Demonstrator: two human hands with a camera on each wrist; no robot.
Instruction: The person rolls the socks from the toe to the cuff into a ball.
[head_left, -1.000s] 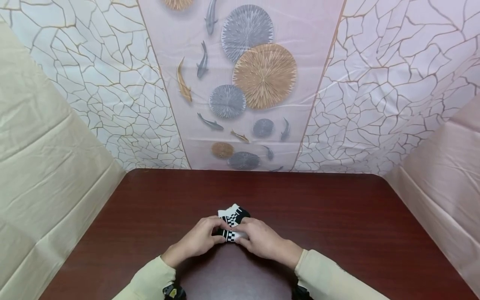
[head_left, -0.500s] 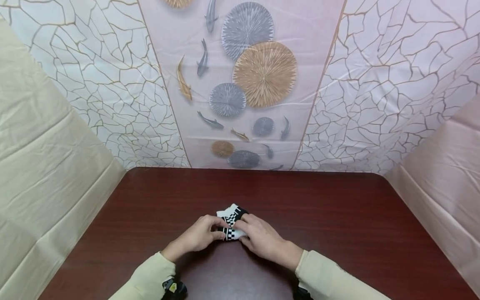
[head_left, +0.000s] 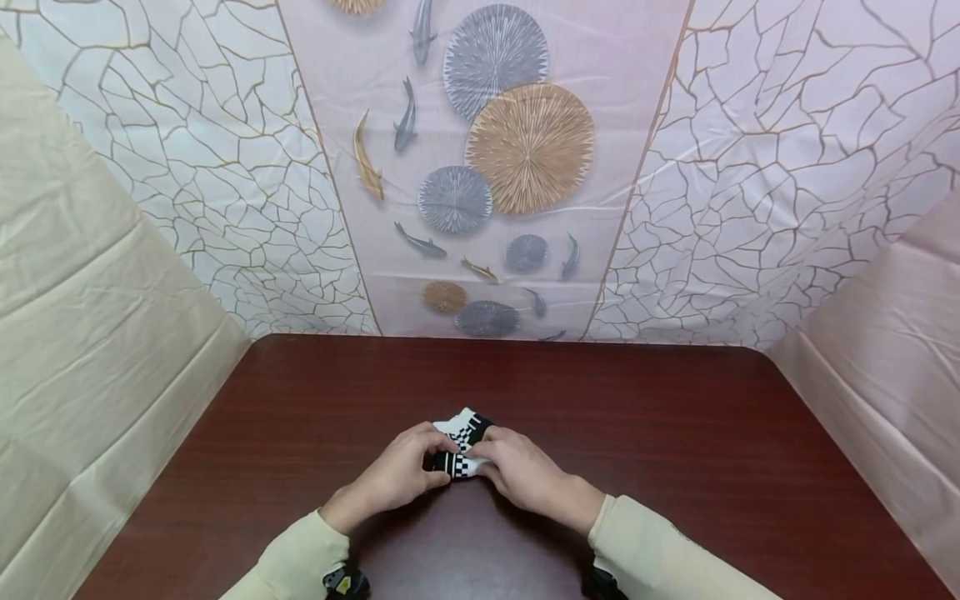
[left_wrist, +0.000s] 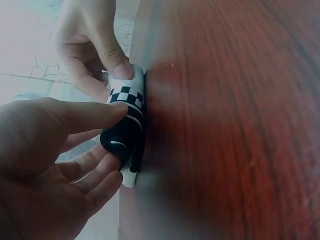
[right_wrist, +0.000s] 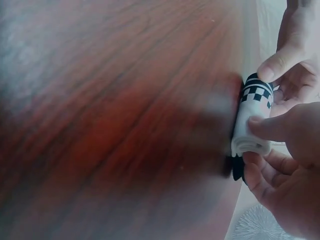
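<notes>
A partly rolled pair of black-and-white checkered socks [head_left: 462, 465] lies on the table, its flat part pointing away from me. My left hand [head_left: 397, 468] holds the black end of the roll. In the left wrist view its thumb presses the near side and its fingers sit on the far side. My right hand [head_left: 528, 473] grips the white end. The right wrist view shows the coiled white fabric [right_wrist: 250, 145] between thumb and fingers. Below the roll, a dark flap of sock [right_wrist: 237, 168] shows against the tabletop. The fingers hide parts of the flat section.
The dark red-brown wooden table [head_left: 637, 417] spreads around the hands. Behind it hangs a patterned cloth [head_left: 300, 208] with fish and round motifs. Pale cloth panels [head_left: 90, 350] flank both sides. Dark devices [head_left: 347, 581] sit at the wrists.
The roll has shifted slightly away from me, and more of its black end shows by the left hand. Both hands keep their hold, with small finger movements.
</notes>
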